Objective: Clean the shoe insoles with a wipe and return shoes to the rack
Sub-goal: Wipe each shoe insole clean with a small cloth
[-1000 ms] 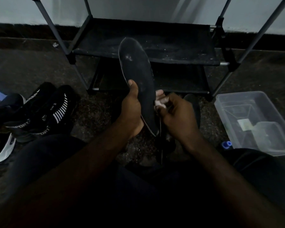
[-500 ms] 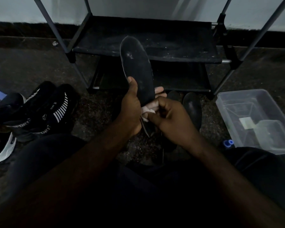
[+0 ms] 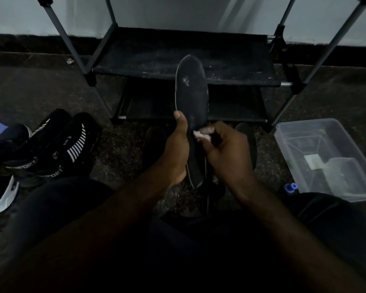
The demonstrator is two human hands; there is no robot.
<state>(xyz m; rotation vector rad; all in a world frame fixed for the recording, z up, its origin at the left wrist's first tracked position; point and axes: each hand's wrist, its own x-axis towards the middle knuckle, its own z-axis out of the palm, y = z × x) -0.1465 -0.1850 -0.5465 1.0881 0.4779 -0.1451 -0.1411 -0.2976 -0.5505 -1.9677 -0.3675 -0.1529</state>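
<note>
The left hand (image 3: 175, 151) is gripping the insole (image 3: 191, 96); fingers (image 3: 207, 130) of the right hand (image 3: 228, 153) are pinching the wipe (image 3: 198, 134) against it at centre frame; the shoes (image 3: 57, 149) at lower left are awaiting the rack (image 3: 178, 60).

Bare left hand (image 3: 176, 151), bare right hand (image 3: 228, 153), both forearms (image 3: 125, 212) uncovered to the lower edge of view, dark, near-black trousers (image 3: 51, 208) covering both thighs and knees, cloth plain and smooth

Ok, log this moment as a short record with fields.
left hand: grips the insole, thumb on its face
right hand: pinches the wipe against the insole
insole: dark, held upright, pale specks near top
wipe: small, white
rack: dusty black shelves behind the insole
sneakers: black, on floor at left
plastic box: clear, on floor at right
</note>
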